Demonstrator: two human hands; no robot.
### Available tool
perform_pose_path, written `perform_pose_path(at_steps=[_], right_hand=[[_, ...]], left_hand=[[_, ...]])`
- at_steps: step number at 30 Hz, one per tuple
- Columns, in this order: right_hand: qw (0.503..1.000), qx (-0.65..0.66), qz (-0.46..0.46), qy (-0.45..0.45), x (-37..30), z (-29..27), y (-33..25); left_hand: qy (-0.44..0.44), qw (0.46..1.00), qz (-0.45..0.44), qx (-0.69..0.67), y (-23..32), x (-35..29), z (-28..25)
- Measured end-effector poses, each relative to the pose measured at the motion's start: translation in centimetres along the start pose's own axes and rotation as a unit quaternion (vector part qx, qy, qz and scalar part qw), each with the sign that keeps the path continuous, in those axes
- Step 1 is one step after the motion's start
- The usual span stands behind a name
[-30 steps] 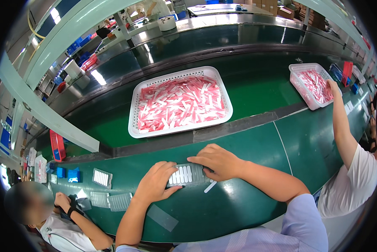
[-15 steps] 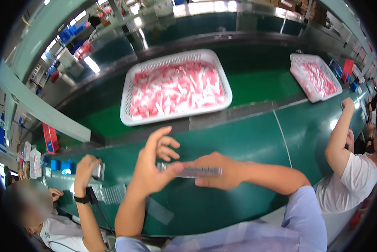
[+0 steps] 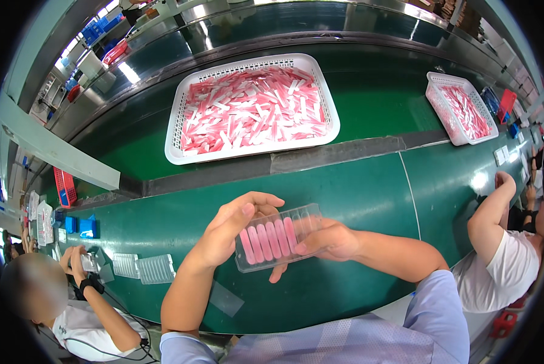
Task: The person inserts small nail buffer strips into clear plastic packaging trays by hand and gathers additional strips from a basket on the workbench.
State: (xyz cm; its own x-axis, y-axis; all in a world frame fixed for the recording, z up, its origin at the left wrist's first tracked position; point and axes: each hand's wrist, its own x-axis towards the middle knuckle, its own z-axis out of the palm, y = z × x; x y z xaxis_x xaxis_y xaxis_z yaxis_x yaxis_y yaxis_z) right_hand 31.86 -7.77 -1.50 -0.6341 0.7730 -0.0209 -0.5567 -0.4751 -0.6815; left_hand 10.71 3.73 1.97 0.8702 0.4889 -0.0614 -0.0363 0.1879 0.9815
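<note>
A clear plastic slotted tray (image 3: 310, 213) is held up over the bench between my hands. Several pink flat sticks (image 3: 266, 240) lie side by side in its slots, and the slots toward its right end look vacant. My left hand (image 3: 223, 229) grips the tray's left end, fingers curled behind its upper edge. With the thumb over the face and fingers underneath, my right hand (image 3: 333, 240) clasps the right end. Below, a thin clear sheet (image 3: 227, 299) lies on the green bench (image 3: 357, 188).
Beyond the bench, a white basket (image 3: 253, 153) full of pink and white sticks stands on a green belt. A similar basket (image 3: 444, 124) is farther right. Clear trays (image 3: 155, 270) lie at left beside a co-worker's hands (image 3: 73, 262). Another co-worker's arm (image 3: 492, 209) is at right.
The tray has tilted from nearly edge-on to face up toward me, so its pink sticks show. My left fingers have come onto its upper edge. The left co-worker's hands have drawn back.
</note>
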Motion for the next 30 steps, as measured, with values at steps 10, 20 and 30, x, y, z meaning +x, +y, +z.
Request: perform_pose_path(at_steps=[10, 20, 30], right_hand=[[1.0, -0.017, -0.01, 0.013, 0.1, 0.0, -0.2], [1.0, -0.029, -0.004, 0.011, 0.1, -0.1, -0.5], [1.0, -0.021, -0.002, 0.019, -0.1, -0.2, -0.4]], left_hand=[[-0.005, 1.0, -0.02, -0.005, 0.0, -0.2, -0.1], [0.061, 0.998, -0.022, 0.028, 1.5, -1.3, -0.7], [-0.009, 0.992, -0.087, 0.094, 5.2, -3.4, -3.2]])
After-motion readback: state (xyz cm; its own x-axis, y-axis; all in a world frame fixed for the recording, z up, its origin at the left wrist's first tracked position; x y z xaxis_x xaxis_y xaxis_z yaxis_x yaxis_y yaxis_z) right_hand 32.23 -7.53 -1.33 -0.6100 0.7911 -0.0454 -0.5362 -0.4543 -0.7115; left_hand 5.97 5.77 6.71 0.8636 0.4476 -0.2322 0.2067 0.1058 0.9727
